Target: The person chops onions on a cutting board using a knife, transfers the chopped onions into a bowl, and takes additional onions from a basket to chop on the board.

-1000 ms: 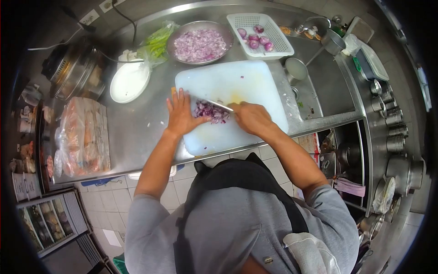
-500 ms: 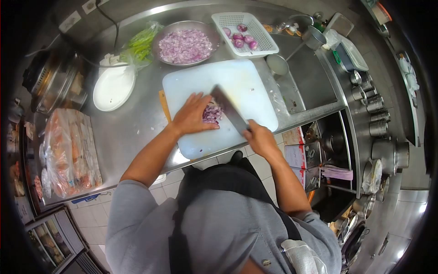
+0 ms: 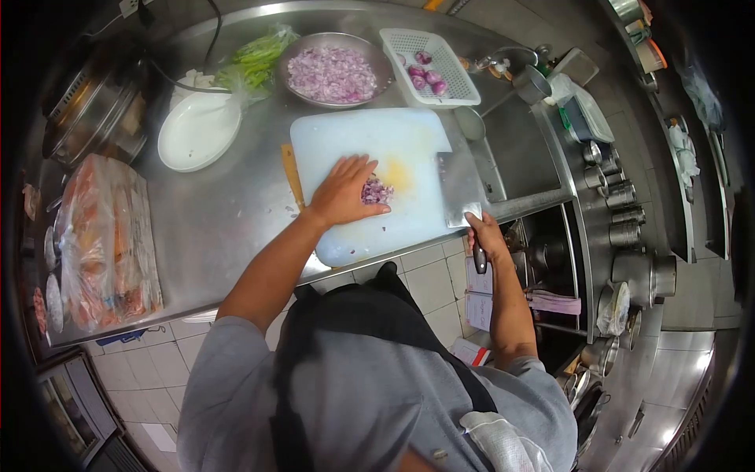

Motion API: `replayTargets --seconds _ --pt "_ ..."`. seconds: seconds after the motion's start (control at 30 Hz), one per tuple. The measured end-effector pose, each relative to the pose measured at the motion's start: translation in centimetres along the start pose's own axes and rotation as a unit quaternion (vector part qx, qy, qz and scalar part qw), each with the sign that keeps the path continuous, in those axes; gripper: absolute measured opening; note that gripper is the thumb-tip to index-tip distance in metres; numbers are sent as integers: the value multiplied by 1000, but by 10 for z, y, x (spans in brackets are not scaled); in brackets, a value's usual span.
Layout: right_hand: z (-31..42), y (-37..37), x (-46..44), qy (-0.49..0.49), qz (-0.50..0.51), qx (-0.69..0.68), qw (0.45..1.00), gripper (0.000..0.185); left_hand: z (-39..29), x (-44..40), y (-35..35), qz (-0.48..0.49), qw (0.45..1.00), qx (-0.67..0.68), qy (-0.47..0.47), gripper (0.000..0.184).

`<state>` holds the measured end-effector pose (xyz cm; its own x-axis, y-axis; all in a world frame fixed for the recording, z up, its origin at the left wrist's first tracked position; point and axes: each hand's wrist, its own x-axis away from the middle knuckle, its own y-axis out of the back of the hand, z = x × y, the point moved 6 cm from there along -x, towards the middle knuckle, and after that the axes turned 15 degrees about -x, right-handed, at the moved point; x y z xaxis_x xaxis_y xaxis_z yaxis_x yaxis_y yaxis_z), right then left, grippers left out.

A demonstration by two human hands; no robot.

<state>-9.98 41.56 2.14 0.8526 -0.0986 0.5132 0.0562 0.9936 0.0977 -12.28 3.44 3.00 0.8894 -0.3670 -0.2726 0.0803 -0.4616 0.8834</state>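
A steel counter [image 3: 212, 236] with a sink [image 3: 523, 145] stands over a pale tiled floor [image 3: 161, 366].

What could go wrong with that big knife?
The bare left hand lies beside the chopped onion, so a careless swing of the cleaver that way might cut it. The right hand grips the handle out past the counter's front edge, so if it slipped, the cleaver could drop to the floor.

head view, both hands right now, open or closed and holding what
Left hand: open, nothing gripped, beside the chopped onion on the cutting board.
Right hand: closed on the handle of the cleaver.
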Motion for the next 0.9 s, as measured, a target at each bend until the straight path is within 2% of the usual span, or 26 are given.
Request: replayTargets --seconds 0.13,0.27,0.43,0.53,0.63,0.77,0.9 --pt "13 -53 11 -9 80 89 993 28 -1 1 -1 -8 1000 -2 5 105" --pt "-12 -117 38 -10 132 58 990 26 -2 3 -1 -7 1000 -13 22 106" --pt "-33 -161 75 -19 96 -21 995 23 -15 20 -2 -23 994 -24 99 105" --pt "-32 -180 80 -20 83 -26 996 22 -20 21 2 -86 982 -64 153 102" --pt "-29 -208 80 -28 87 -43 995 23 -15 19 -1 -152 966 -51 203 90" --pt "-27 -238 77 -51 144 -58 987 22 -2 20 0 -246 935 61 249 69" --pt "-25 -236 74 -39 186 -67 980 20 6 27 -1 -279 898 192 282 66"
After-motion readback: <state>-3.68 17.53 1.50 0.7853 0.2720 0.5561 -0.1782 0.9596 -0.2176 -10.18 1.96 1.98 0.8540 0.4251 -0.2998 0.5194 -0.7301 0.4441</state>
